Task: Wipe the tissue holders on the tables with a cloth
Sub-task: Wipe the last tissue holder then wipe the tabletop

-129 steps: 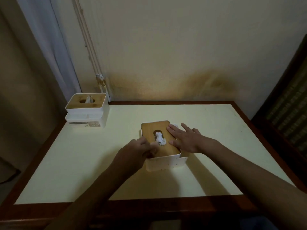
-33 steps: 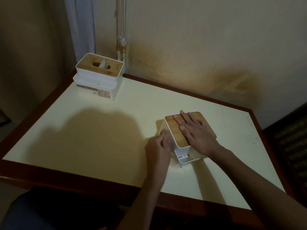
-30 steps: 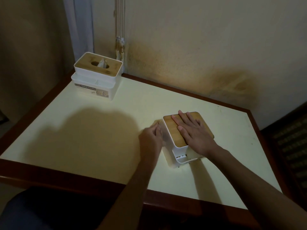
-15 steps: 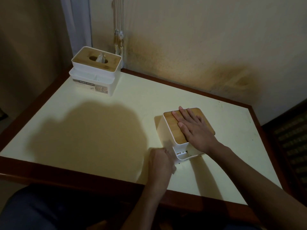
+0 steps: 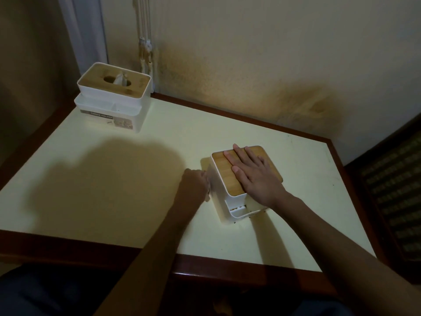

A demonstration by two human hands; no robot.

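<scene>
Near front table edge (image 5: 205,261): right hand (image 5: 257,176) flat on holder (image 5: 218,197); left hand (image 5: 193,188) fingers curled, contents unclear.

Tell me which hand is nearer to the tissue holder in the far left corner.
Left. The left hand is at the near holder's left wall, on the side facing the corner tissue holder. The right hand lies flat on the near holder's wooden lid, farther away.
</scene>
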